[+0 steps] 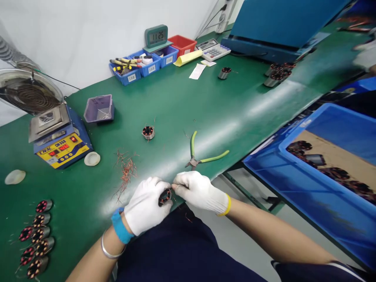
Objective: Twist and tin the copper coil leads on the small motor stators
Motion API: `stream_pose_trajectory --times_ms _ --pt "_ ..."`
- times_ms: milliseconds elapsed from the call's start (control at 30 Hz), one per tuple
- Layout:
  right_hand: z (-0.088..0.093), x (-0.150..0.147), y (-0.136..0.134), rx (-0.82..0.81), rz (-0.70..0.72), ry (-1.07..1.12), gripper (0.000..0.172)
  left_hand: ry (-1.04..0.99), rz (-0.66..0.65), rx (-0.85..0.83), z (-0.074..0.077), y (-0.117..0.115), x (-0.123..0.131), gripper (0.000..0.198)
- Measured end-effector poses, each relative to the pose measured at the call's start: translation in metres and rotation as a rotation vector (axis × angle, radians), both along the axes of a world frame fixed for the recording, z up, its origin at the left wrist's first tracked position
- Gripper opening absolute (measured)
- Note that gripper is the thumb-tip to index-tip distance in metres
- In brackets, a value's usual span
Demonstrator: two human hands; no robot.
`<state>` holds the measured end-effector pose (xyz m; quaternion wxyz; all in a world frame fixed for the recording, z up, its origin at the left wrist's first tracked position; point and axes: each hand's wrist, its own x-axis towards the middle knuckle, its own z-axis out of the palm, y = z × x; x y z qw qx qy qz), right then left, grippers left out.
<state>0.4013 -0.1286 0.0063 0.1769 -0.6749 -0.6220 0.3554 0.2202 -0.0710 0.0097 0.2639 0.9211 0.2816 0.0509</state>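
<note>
My left hand (149, 205), in a white glove, is closed around a motor stator (165, 197) with copper windings, near the table's front edge. Thin copper wires stick out of the stator towards my right hand (199, 192), also gloved. Its thumb and forefinger are pinched together at a wire end, most of which the fingers hide. Just beyond my right hand lie green-handled cutters (194, 161) with their handles spread. A loose heap of copper wire clippings (127, 170) is left of my hands, and another stator (148, 132) stands farther back.
Several stators (39, 235) stand at the left. A yellow-and-blue solder pot (61, 137) and a purple tray (100, 109) are behind them. Small bins (129, 76) and a clock (156, 36) line the wall. A blue crate (293, 172) holds stators at right; another person's gloved hand (364, 56) shows.
</note>
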Motion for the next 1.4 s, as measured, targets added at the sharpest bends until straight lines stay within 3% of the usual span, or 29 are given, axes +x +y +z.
stream_pose_trajectory --times_ms 200,333,567,667,867,1033,1067,1167,1233,1400 --pt "0.008 0.003 0.003 -0.048 0.029 -0.029 0.023 -0.127 0.075 0.183 -0.015 -0.014 0.005 0.026" --pt "0.008 0.006 0.006 -0.026 0.084 -0.003 0.025 -0.223 0.053 0.306 -0.025 -0.013 0.008 0.017" --pt "0.007 0.011 0.007 -0.021 0.079 0.018 0.022 -0.249 -0.018 0.406 -0.024 -0.012 0.007 0.015" --pt "0.003 0.013 0.004 0.061 0.120 -0.008 0.022 -0.283 0.018 0.361 -0.020 -0.014 0.009 0.015" --pt "-0.024 -0.001 -0.018 0.453 0.287 -0.316 0.026 -0.203 0.327 -0.025 -0.012 -0.008 0.024 0.015" --pt "-0.034 0.000 -0.030 0.771 0.290 -0.362 0.030 -0.097 0.313 -0.109 -0.001 -0.002 0.022 0.012" --pt "-0.033 0.005 -0.030 0.835 0.273 -0.360 0.031 -0.116 0.311 -0.121 0.002 -0.003 0.017 0.020" --pt "-0.031 0.017 -0.023 0.950 0.321 -0.376 0.040 -0.120 0.281 -0.055 0.008 -0.010 0.001 0.062" --pt "-0.030 0.020 -0.015 0.912 0.419 -0.393 0.042 -0.062 0.247 0.072 0.009 -0.015 -0.007 0.073" --pt "-0.034 0.012 0.001 0.794 0.558 -0.430 0.033 -0.006 0.183 0.278 -0.002 -0.017 -0.009 0.034"
